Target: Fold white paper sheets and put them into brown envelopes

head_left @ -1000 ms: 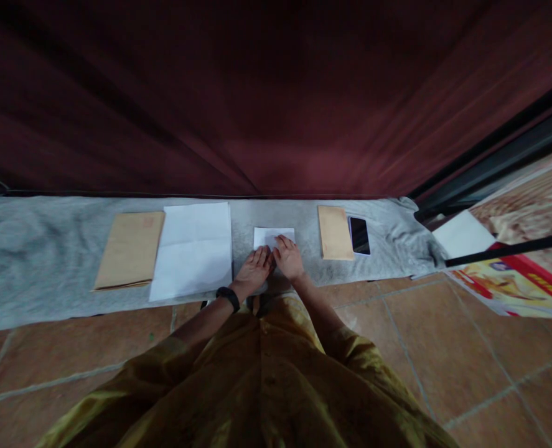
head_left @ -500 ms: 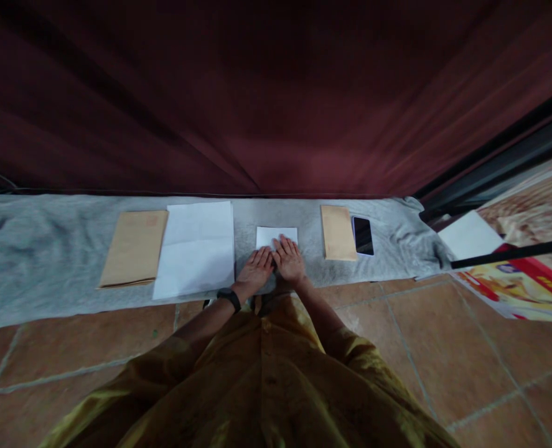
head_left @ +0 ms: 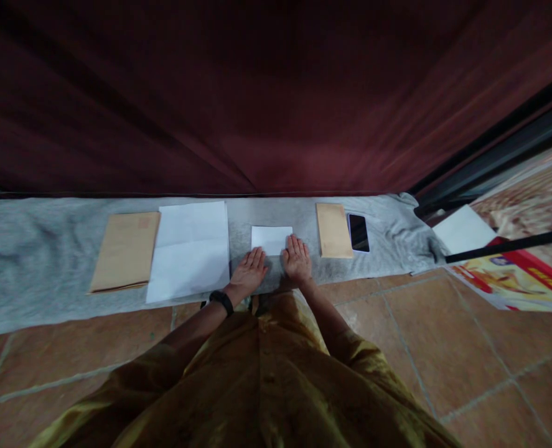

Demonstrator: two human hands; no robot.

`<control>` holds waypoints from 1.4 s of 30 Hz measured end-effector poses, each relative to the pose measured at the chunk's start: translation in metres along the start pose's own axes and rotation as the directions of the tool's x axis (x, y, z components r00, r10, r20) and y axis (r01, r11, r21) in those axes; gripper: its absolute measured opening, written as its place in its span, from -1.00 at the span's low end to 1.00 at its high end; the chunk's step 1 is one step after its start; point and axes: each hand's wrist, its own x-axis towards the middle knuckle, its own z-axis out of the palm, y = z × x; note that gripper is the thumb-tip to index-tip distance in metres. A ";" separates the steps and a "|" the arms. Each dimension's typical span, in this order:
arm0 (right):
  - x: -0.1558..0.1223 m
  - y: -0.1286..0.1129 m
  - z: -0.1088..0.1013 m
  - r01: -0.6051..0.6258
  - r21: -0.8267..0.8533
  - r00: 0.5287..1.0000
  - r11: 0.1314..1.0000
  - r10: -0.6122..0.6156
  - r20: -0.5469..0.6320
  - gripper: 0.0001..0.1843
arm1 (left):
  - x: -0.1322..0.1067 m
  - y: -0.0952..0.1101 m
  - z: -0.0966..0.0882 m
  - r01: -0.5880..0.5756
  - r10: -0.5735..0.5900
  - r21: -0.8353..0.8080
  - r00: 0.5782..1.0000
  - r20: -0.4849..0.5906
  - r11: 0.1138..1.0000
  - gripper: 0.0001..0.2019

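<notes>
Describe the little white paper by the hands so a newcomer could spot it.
Below the dark red curtain runs a gray cloth. On it, between the large white sheet and the smaller brown envelope, lies the little white paper, with the left hand and right hand at its near corners. It is far smaller than that sheet, and white, unlike the envelope.

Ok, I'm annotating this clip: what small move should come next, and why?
Probably the right hand should pinch the near right corner of the small white paper to lift it: the paper lies flat, neither hand grips it, and the right hand sits at that corner, the left hand by the near left one.
</notes>
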 end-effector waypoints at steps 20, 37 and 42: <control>0.025 -0.029 0.002 0.108 0.053 0.990 0.993 -0.112 0.088 -0.47 | 0.001 0.003 -0.010 -0.006 0.006 -0.024 1.000 -0.002 1.000 -0.44; 0.023 -0.030 0.003 0.088 0.009 0.995 0.996 -0.088 0.044 -0.46 | 0.055 -0.006 -0.008 0.199 -0.203 -0.093 0.979 -0.027 0.976 -0.42; 0.023 -0.030 0.004 0.080 0.018 0.996 0.997 -0.081 0.046 -0.47 | 0.055 -0.013 0.005 0.199 -0.207 -0.097 0.974 -0.086 0.975 -0.40</control>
